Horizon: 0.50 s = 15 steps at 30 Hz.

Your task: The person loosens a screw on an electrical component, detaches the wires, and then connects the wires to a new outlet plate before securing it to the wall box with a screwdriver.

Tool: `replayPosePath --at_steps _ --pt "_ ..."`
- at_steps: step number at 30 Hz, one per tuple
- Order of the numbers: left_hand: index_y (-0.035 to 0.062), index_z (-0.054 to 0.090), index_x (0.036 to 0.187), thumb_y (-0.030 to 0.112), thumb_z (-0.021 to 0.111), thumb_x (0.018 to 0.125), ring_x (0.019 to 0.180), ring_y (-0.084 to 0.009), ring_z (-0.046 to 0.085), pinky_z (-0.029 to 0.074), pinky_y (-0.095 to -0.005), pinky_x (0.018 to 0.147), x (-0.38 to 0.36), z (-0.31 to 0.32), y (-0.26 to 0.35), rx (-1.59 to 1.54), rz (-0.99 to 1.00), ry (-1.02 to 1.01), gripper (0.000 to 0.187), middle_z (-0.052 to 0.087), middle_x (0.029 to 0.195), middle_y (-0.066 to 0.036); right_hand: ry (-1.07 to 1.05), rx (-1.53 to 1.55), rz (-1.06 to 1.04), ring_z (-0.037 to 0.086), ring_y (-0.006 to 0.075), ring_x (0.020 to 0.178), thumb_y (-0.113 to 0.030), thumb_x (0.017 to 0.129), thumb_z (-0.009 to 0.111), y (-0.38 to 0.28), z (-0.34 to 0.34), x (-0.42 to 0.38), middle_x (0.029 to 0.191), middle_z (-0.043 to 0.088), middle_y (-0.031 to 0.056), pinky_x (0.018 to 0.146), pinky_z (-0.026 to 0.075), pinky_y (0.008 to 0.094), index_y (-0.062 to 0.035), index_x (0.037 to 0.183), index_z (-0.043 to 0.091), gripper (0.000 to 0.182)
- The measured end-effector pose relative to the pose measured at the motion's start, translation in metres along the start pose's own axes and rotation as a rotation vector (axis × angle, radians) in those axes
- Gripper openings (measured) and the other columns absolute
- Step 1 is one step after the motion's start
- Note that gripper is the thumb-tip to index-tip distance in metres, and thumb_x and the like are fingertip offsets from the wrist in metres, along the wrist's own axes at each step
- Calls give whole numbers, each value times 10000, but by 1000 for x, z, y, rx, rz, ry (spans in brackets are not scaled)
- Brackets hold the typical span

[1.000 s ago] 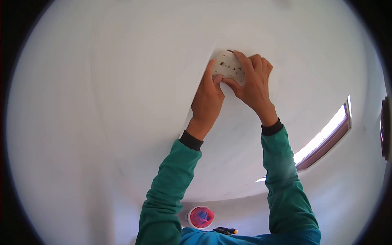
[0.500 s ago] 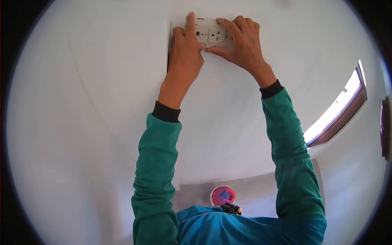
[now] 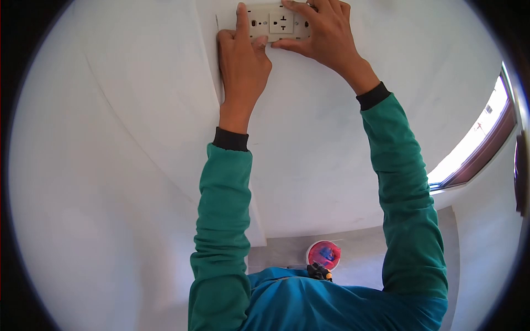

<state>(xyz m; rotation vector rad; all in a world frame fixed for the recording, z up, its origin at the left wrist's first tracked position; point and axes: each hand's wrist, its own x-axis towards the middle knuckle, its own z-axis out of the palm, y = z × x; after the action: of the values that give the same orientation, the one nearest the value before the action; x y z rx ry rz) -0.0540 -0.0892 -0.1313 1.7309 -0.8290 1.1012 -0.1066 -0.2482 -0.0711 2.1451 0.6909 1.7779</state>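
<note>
A white wall outlet lies against the pale wall at the top of the view. One socket sits in the middle of its mounting plate, with slots and screw holes on both sides. My left hand holds the plate's left end, its index finger stretched up along that end and its thumb at the lower edge. At the right, my right hand spans the plate, fingertips at the top edge and thumb under the bottom. Whatever lies behind the plate is hidden.
Down on the floor stands a white bucket with red and blue contents. A dark-framed window opens in the wall at right. A wall corner runs just left of the outlet. Something black and orange shows at my waist.
The view has shifted, so the outlet and both hands appear higher in the picture. My fingers have moved a little on the plate, and more of its face shows now.
</note>
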Motion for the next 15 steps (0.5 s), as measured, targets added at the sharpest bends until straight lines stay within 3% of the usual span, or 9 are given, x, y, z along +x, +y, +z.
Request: replayPosePath --at_steps 2,4,7,8,9,15 --pt "32 183 1503 46 563 895 909 -344 528 461 -457 856 7 13 5 27 13 -32 717 464 1078 -218 10 -1 28 442 240 859 -465 585 857 13 -8 -1 905 494 102 796 339 409 -22 1106 646 715" --pt "43 294 1473 193 709 841 849 -319 504 458 -383 767 6 22 -2 10 163 146 770 443 961 -192 1 -2 40 445 239 863 -473 585 855 15 -6 -4 910 497 102 801 340 409 -21 1107 647 721" --pt "56 316 1474 287 724 830 812 -294 478 443 -357 743 6 35 -10 58 140 195 797 422 925 -163 -9 12 -2 447 239 879 -482 602 850 22 -5 -5 928 503 99 815 336 409 -21 1116 637 722" --pt "56 316 1474 287 724 830 812 -294 478 443 -357 743 7 38 -12 50 149 190 797 422 925 -163 -66 40 -4 446 239 891 -476 613 850 26 -9 -6 942 503 99 821 333 411 -25 1130 625 721" --pt "62 317 1475 279 728 826 814 -296 479 445 -360 738 -13 7 -29 78 123 213 798 424 928 -166 -125 69 -37 444 239 903 -470 624 849 -9 -7 2 956 504 98 827 329 412 -29 1144 614 721" --pt "76 312 1477 274 736 813 808 -295 475 449 -365 719 -15 7 -34 153 111 217 813 422 927 -171 -73 43 -23 419 229 891 -429 630 858 -1 -5 -13 940 475 90 816 314 395 -44 1167 596 711"
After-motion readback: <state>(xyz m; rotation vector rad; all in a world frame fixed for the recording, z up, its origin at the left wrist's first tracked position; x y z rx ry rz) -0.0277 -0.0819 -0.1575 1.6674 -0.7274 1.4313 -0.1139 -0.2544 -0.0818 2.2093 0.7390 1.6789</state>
